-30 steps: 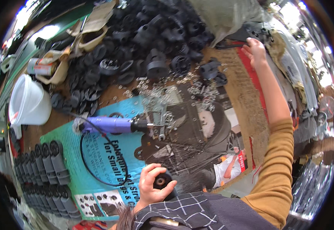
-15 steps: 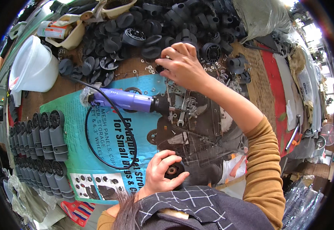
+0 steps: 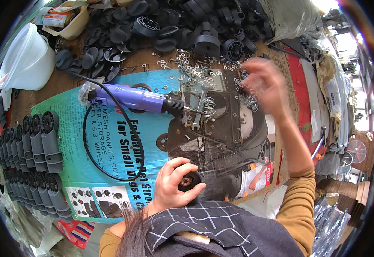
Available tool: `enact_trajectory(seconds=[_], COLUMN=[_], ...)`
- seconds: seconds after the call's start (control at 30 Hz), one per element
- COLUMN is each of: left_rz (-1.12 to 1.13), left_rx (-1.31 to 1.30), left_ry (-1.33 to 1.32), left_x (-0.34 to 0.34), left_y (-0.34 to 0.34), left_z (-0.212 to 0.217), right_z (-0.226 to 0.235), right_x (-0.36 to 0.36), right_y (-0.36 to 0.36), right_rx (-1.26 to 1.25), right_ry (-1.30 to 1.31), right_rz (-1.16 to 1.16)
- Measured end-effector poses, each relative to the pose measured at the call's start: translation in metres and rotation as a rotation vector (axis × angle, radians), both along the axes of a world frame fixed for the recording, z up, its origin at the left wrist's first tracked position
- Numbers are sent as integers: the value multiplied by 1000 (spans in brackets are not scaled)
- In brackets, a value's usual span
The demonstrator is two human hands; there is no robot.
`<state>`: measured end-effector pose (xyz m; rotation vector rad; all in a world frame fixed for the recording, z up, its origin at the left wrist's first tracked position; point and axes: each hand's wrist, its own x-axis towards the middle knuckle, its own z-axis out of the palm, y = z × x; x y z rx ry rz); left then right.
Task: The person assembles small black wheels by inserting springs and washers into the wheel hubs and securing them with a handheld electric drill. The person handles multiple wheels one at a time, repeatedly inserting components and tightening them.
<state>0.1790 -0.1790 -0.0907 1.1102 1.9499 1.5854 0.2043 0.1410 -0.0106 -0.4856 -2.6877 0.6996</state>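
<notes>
My left hand is closed round a small black wheel with a copper-coloured centre, low on the cardboard near my body. My right hand is smeared by motion over the right side of the bench, beside scattered springs and small metal parts; whether its fingers hold anything is not visible. Between the hands and to the left lies a purple power screwdriver with a looping black cord. A metal wrench and a cluster of springs lie by its tip.
Loose washers and screws lie beyond the screwdriver. Black plastic parts are heaped along the far side. Rows of grey castor-like pieces stand at left, below a white bucket. Printed blue cardboard covers the work surface.
My right hand has swung right and toward me, away from the heap of black parts. My left hand keeps the black wheel. The whole view has shifted slightly.
</notes>
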Motion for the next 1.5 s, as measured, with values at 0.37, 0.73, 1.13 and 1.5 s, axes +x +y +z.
enact_trajectory(seconds=[0.37,0.73,1.13,1.5], left_rz=[1,-19,-15,4], left_rx=[19,4,15,-12], left_ry=[7,-1,-28,-32], left_x=[-1,-2,-3,0], left_y=[1,-1,0,0], left_z=[-2,-2,0,2], right_z=[-46,-37,-70,-52], right_x=[-8,-95,-25,-23], right_y=[-41,-24,-31,-21], right_rx=[220,551,83,218], right_ry=[38,-86,-117,113], right_rz=[396,783,562,263])
